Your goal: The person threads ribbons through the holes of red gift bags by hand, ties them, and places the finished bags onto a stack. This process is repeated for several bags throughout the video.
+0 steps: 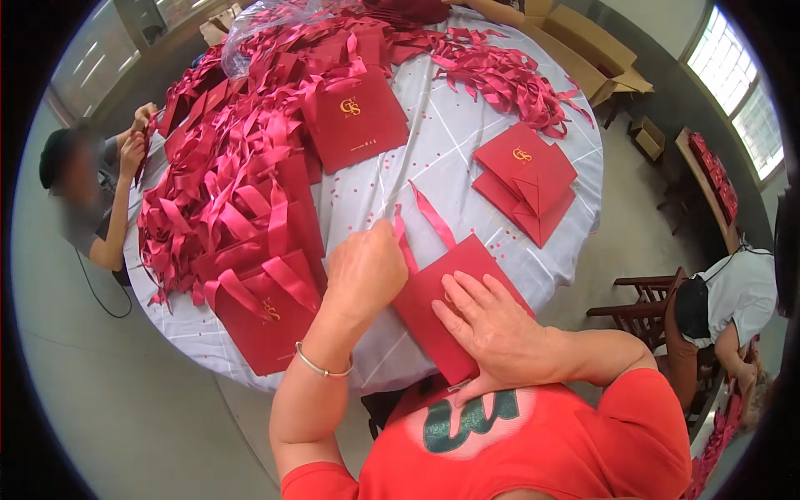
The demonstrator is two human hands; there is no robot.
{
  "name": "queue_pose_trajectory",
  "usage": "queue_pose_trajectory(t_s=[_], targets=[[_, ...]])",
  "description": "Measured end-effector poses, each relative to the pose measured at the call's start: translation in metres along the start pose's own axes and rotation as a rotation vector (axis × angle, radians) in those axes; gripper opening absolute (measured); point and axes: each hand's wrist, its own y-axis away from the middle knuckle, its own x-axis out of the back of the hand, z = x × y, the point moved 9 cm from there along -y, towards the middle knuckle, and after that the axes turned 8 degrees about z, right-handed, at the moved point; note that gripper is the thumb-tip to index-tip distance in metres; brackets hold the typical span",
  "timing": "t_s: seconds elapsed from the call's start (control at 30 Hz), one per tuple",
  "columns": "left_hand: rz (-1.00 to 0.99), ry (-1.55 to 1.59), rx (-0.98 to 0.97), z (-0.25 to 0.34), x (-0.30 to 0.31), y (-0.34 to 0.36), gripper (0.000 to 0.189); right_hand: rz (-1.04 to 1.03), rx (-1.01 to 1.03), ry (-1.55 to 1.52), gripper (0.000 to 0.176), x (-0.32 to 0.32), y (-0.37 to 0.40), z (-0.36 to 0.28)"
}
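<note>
The head camera looks down over a red shirt at a round table (pixel 467 142) under a white cloth dotted with small red punch-outs. At the near edge of the table lies a red paper bag (pixel 425 312), flat and turned at a slant, its mouth pointing away from the person. The right hand (pixel 492 333) rests palm down on the bag's near half, fingers stretched out and slightly apart, gripping nothing. The left hand (pixel 367 271), with a thin bracelet (pixel 321 367) on its wrist, sits at the bag's far corner with its fingers curled in tight on the lower end of the ribbon handle (pixel 433 217), which loops up from the bag's mouth; the fingertips themselves are hidden behind the knuckles. Just left of this hand a stack of finished bags (pixel 267 321) lies with ribbon handles attached, and beyond it a great heap of such bags and ribbons runs along the left of the table. Further back one bag with a gold logo (pixel 354 117) lies face up. To the right, well apart from the hands, sit a few flat folded bags (pixel 525 179), and behind them a tangle of loose ribbons (pixel 508 79). Cardboard boxes (pixel 592 50) stand past the far rim. A co-worker (pixel 92 225) sits at the left side with both hands raised to a ribbon; another person in a white shirt (pixel 742 292) bends over beside a wooden chair (pixel 646 304) at the right
</note>
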Motion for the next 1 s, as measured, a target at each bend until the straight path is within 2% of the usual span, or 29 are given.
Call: queue_pose_trajectory(t_s=[0.07, 0.1, 0.17, 0.2, 0.23, 0.27, 0.33, 0.4, 0.43, 0.47, 0.53, 0.57, 0.63, 0.7, 0.73, 0.8, 0.87, 0.9, 0.93, 0.97, 1.0], targets=[[-0.054, 0.073, -0.014, 0.007, -0.001, 0.001, 0.021, -0.048, 0.021, 0.067, 0.097, -0.005, 0.004, -0.008], [-0.044, 0.078, -0.016, 0.008, 0.001, 0.001, 0.021, 0.006, 0.008, 0.076, 0.094, -0.006, 0.005, -0.009], [0.035, 0.137, 0.027, 0.006, 0.011, 0.000, 0.023, 0.061, 0.001, 0.095, 0.090, -0.002, 0.006, -0.009], [0.045, 0.142, 0.027, 0.006, 0.014, -0.002, 0.023, 0.112, 0.064, 0.096, 0.084, 0.005, 0.008, -0.014], [0.132, 0.318, 0.100, 0.001, 0.022, -0.004, 0.023, 0.162, 0.128, 0.097, 0.077, 0.013, 0.009, -0.020], [0.219, 0.495, 0.169, -0.006, 0.029, -0.006, 0.024, 0.342, 0.141, 0.065, 0.057, 0.037, 0.008, -0.019], [0.426, 0.686, 0.115, -0.012, 0.042, -0.006, 0.023, 0.612, 0.151, 0.097, 0.037, 0.082, 0.007, -0.003], [0.547, 0.783, 0.103, -0.015, 0.052, -0.006, 0.021, 0.823, -0.026, 0.058, 0.024, 0.124, 0.010, 0.038], [0.551, 0.789, 0.093, -0.014, 0.053, -0.006, 0.021, 0.871, -0.264, 0.149, 0.020, 0.136, 0.016, 0.066], [0.553, 0.793, 0.075, -0.011, 0.055, -0.005, 0.020, 0.887, -0.640, -0.202, 0.026, 0.141, 0.025, 0.111], [0.551, 0.754, 0.024, -0.002, 0.061, -0.001, 0.017, 1.129, -0.513, -0.985, 0.033, 0.136, 0.016, 0.134], [0.522, 0.730, 0.016, 0.001, 0.059, -0.002, 0.016, 1.121, -0.520, -1.115, 0.035, 0.120, 0.017, 0.152], [0.470, 0.658, -0.009, 0.004, 0.051, -0.001, 0.016, 1.070, -0.705, -1.284, 0.033, 0.077, 0.024, 0.160], [0.309, 0.522, 0.034, 0.010, 0.045, -0.002, 0.018, 0.946, -0.770, -1.364, 0.032, 0.019, 0.038, 0.166], [0.359, 0.428, -0.040, 0.011, 0.043, 0.000, 0.017, 0.860, -0.837, -1.454, 0.032, -0.007, 0.045, 0.160], [0.339, 0.339, -0.018, 0.007, 0.039, 0.001, 0.017, 0.544, -0.857, -1.199, 0.038, -0.029, 0.054, 0.139], [0.356, 0.208, -0.006, 0.009, 0.046, 0.002, 0.017, 0.545, -0.823, -1.103, 0.038, -0.012, 0.059, 0.120], [0.345, 0.204, 0.001, 0.009, 0.049, 0.004, 0.017, 0.471, -0.761, -0.588, 0.037, 0.020, 0.058, 0.104], [0.230, 0.117, 0.020, 0.009, 0.044, 0.004, 0.018, 0.383, -0.664, -0.083, 0.035, 0.040, 0.053, 0.091], [0.116, 0.031, 0.037, 0.007, 0.038, 0.005, 0.019, 0.525, -0.529, 0.053, 0.033, 0.052, 0.051, 0.085], [0.110, 0.030, 0.037, 0.007, 0.039, 0.006, 0.019, 0.523, -0.533, 0.050, 0.033, 0.051, 0.047, 0.093]])
